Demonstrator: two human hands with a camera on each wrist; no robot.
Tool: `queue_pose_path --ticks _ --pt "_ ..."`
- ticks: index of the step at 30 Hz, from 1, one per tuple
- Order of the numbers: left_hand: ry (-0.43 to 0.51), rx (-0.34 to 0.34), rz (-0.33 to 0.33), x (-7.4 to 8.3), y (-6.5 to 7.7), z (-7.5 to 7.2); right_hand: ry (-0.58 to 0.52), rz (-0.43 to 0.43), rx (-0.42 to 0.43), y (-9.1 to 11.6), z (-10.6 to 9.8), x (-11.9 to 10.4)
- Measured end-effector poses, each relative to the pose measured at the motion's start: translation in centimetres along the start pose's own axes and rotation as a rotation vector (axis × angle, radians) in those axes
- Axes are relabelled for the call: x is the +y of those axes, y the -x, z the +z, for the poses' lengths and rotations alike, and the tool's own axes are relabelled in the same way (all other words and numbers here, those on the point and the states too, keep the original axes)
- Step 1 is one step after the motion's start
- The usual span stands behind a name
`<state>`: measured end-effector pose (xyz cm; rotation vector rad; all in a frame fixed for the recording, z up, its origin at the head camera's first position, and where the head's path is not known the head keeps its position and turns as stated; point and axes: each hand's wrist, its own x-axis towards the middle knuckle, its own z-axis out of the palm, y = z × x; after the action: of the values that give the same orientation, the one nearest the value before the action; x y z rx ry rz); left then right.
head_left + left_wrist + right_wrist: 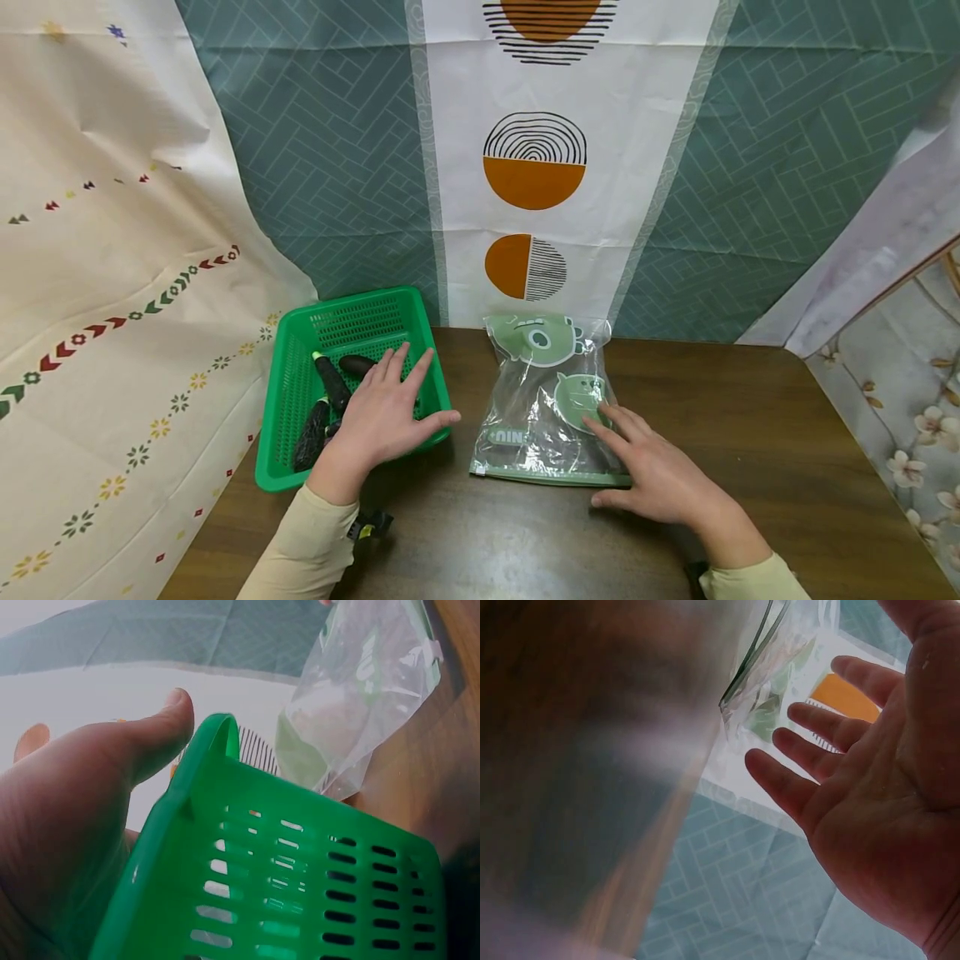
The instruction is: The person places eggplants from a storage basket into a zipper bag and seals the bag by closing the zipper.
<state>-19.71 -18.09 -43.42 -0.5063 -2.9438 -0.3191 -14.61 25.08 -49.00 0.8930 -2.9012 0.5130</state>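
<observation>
Plastic bag, lettering only partly legible; left hand and right hand wide, empty.

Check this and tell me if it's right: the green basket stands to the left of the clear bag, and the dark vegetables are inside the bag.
One part is wrong: the dark vegetables are inside the green basket, not the clear bag, as the head view shows. The basket does stand to the bag's left.
</observation>
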Motion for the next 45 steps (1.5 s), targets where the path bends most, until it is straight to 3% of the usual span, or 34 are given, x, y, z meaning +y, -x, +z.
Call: queue_pose_path --ticks 13,45 --pt "0.019 -0.021 -0.053 -1.4 -0.2 -0.4 0.012 -0.002 -0.017 0.0 0.3 0.1" --pt "0.055 -0.045 -0.088 -3.0 0.1 -2.0 0.019 0.043 -0.048 -0.1 0.5 0.2"
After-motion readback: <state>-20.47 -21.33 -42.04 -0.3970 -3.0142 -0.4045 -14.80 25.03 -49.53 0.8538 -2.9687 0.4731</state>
